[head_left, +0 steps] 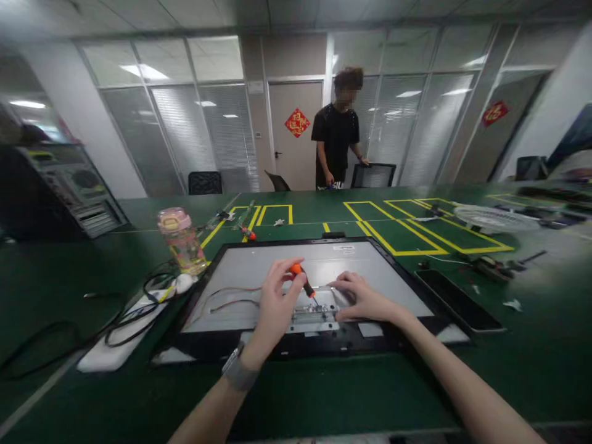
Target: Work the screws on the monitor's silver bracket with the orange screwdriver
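Observation:
A flat display panel with a black frame and a grey back lies face down before me. My left hand, with a watch on its wrist, grips an orange and black screwdriver. The screwdriver leans, its tip down at a small metal bracket near the panel's lower middle. My right hand rests at the bracket's right side, fingers spread and touching its edge. Thin wires run leftward over the panel from near the bracket.
On the left are a power strip with black cables, a pink bottle and a computer case. A red-handled screwdriver lies behind the panel. A phone-like black slab lies right. A person stands across the table.

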Available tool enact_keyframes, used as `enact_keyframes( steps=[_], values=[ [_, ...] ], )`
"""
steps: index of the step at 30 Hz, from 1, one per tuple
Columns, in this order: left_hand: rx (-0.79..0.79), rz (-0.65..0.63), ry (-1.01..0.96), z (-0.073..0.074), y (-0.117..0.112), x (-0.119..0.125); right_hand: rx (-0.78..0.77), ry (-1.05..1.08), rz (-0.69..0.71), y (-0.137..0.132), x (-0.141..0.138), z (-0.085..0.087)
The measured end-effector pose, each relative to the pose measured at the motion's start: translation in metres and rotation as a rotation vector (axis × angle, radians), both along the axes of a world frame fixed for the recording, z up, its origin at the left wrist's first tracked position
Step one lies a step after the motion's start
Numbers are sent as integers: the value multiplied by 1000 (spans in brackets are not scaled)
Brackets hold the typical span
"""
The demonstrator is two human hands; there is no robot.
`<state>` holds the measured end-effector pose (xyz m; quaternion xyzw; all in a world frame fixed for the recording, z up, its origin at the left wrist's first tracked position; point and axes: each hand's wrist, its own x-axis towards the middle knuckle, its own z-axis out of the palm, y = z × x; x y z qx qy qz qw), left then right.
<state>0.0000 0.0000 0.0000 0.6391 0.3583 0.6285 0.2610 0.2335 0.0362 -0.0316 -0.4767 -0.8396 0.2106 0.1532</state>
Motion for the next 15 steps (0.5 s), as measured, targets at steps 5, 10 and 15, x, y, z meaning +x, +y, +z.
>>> enact_keyframes(
  steps=[5,10,15],
  values=[
    [-56,-37,-41,2,-2,-2,21,11,12,-1,1,-1],
    [-61,-36,-46,4,-1,-4,10,7,0,-2,1,1],
    [-83,-65,-65,6,0,-4,14,10,5,-1,2,1]
  ],
)
